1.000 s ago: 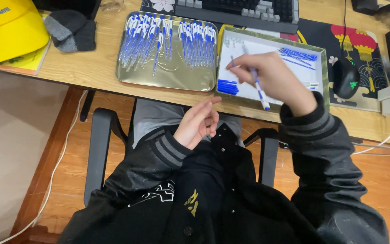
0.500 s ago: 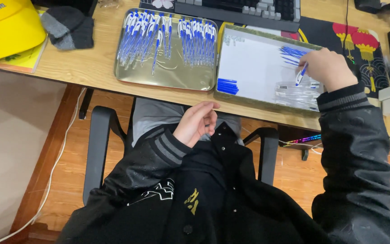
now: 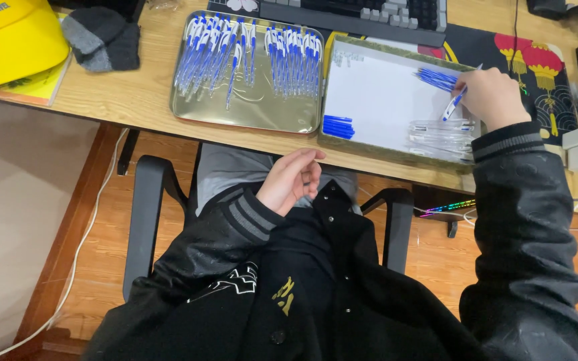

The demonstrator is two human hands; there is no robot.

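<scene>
Right hand (image 3: 493,97) now a bit lower on the white tray (image 3: 382,100) than half a second ago, still gripping one blue pen (image 3: 455,105) near the far right side. Left hand (image 3: 291,179) same as before, loose and holding nothing, down in the lap. Two trays on the counter (image 3: 135,93). Silver tray (image 3: 249,113) full of pens, too many to count. One small blue pile (image 3: 338,126) of caps.

A single head-worn camera looks steeply down from above the seated person, close over the wooden desk (image 3: 135,100), whose near edge crosses the upper frame; lap and floor fill below.
</scene>
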